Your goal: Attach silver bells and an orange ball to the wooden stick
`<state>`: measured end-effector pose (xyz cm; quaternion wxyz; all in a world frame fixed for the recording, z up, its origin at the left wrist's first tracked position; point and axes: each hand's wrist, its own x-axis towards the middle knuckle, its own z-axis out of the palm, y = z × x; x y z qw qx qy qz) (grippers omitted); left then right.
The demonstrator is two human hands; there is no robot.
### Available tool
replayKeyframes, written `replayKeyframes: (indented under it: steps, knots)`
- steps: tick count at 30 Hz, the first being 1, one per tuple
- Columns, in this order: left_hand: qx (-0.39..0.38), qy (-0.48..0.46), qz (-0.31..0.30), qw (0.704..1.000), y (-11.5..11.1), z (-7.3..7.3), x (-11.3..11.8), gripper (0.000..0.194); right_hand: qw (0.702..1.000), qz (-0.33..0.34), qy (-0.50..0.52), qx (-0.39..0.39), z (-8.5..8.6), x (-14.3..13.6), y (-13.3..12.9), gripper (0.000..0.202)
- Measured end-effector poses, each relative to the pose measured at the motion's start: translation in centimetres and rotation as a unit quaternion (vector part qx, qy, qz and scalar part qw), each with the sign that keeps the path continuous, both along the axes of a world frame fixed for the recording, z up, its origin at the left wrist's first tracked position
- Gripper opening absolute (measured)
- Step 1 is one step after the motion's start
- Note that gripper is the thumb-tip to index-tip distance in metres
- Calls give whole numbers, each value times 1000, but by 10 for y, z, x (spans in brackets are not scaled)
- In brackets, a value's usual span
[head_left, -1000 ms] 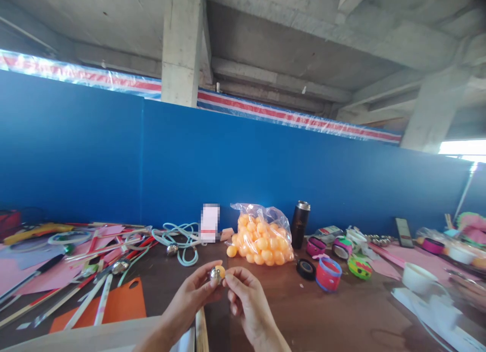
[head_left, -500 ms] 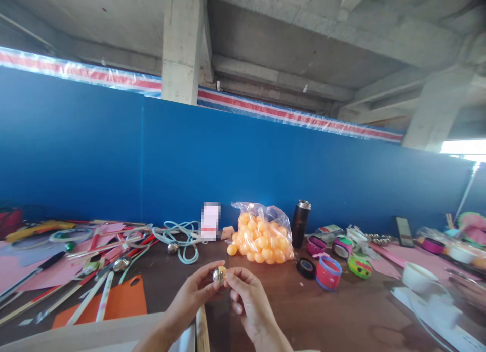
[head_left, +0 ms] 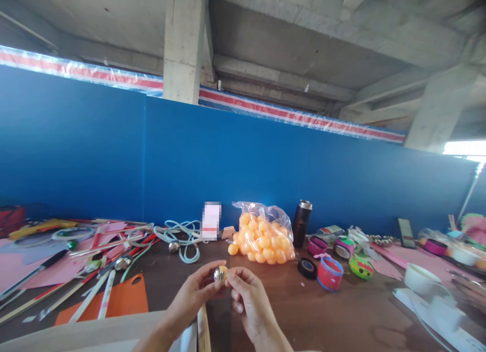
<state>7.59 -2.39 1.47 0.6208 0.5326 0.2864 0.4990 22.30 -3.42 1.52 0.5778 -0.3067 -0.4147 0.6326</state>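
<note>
Between the thumb and fingers of my left hand [head_left: 194,291] is a small, shiny silver bell [head_left: 219,274], round, with a yellowish reflection on its top. My right hand [head_left: 248,296] is closed in a pinch at the bell's right edge, thumb and forefinger touching it, the other fingers curled under. Both hands are above the front of the brown table [head_left: 299,321]. Just beyond them sits a clear bag of orange balls [head_left: 264,238], with one loose orange ball [head_left: 233,249] at its left.
Sticks, pink paper and an orange sheet [head_left: 110,299] clutter the left. Pale blue tubing [head_left: 178,235] lies by another silver ball [head_left: 173,247]. Right of the bag are a black bottle [head_left: 302,224], black tape [head_left: 307,268], a red-and-blue cup [head_left: 329,274] and a white power strip [head_left: 433,316]. A blue partition [head_left: 228,154] stands behind.
The view has shifted very slightly. Both hands keep the same grip on the bell, and nothing on the table has moved.
</note>
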Motion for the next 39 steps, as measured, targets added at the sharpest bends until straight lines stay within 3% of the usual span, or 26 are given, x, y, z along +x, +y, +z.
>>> replayKeyframes:
  steps: [39]
  knots:
    - [-4,-20,-9,1000,1,-3,-1,46,1000,11,7,0,3,-1,-2,22]
